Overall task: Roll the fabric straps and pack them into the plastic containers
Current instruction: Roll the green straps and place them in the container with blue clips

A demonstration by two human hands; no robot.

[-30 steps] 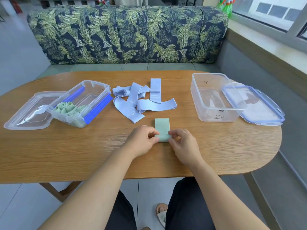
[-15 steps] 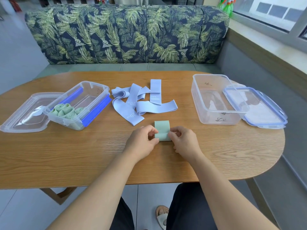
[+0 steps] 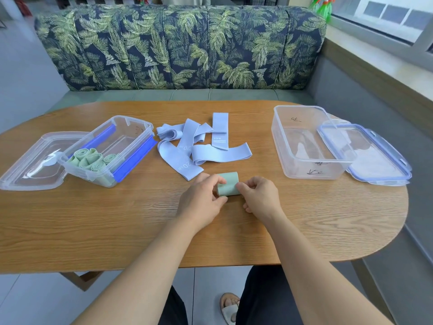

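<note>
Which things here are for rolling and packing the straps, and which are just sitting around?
For the job: green strap roll in the grip of the left hand and right hand; loose blue straps; left container with green rolls; empty right container; blue-rimmed lid; clear lid.

Just lying about: leaf-print sofa; window ledge; sandal.

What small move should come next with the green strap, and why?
Probably lift the green strap and carry it to the left container. Both the left hand and the right hand pinch it, it looks almost fully rolled, and that container already holds green rolls, while the right container holds none.
</note>
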